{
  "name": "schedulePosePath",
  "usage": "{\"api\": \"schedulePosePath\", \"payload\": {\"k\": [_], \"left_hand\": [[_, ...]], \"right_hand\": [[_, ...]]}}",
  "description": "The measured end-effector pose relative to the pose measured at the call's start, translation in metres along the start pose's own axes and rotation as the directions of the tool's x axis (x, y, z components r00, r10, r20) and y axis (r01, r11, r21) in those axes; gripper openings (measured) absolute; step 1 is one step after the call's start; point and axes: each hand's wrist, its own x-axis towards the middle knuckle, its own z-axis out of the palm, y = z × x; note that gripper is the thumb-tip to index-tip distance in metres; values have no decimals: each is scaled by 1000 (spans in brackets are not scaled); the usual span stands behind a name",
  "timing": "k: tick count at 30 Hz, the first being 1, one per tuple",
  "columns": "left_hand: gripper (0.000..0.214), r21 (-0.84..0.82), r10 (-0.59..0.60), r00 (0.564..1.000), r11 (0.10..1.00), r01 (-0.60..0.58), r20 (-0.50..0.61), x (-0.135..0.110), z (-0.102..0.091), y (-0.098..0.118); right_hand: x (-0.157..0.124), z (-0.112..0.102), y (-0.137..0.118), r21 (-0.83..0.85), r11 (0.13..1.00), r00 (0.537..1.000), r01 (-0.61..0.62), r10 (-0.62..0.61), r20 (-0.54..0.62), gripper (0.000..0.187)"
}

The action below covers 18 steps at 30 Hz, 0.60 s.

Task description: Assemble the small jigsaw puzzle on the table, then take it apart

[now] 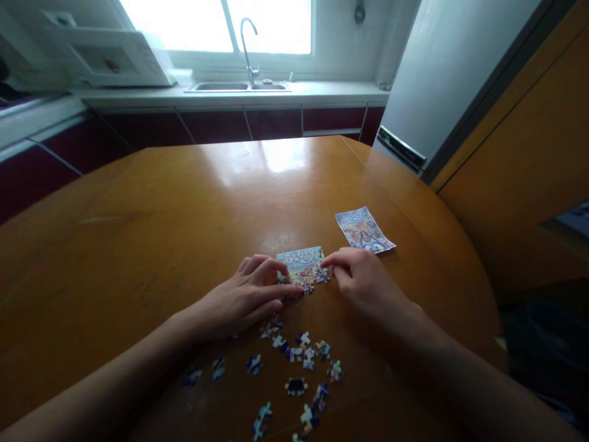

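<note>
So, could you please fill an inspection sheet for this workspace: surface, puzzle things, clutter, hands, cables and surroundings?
Surface: wooden table, glossy, reflecting light at its far side.
Puzzle things: partly assembled puzzle; printed picture sheet lying beyond it, to the right.
Clutter: loose pieces scattered on the near side.
Left hand: fingers spread, touching the puzzle's left and near parts.
Right hand: index finger at the puzzle's right edge; whether it holds a piece is unclear.
Cables: nothing seen clearly.
Surroundings: sink with faucet under a bright window; microwave left, refrigerator right.
</note>
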Motion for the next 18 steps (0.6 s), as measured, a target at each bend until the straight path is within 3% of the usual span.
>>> {"api": "schedulePosePath", "payload": {"k": [3, 14, 16, 18], "left_hand": [[39, -5, -8, 1000, 1000, 8, 6, 0, 0, 1], [40, 26, 18, 1000, 999, -19, 4, 1, -1, 0], [39, 20, 17, 1000, 1000, -17, 1, 1, -1, 1], [38, 11, 10, 1000, 1000, -10, 2, 1, -1, 2]], "right_hand": [[3, -3, 5, 3, 999, 999, -43, 43, -31, 28], [-5, 11, 0, -28, 993, 957, 118, -106, 270, 32], [-5, 8, 0, -30, 993, 959, 117, -105, 265, 32], [-2, 2, 2, -18, 996, 979, 88, -83, 185, 32]]}}
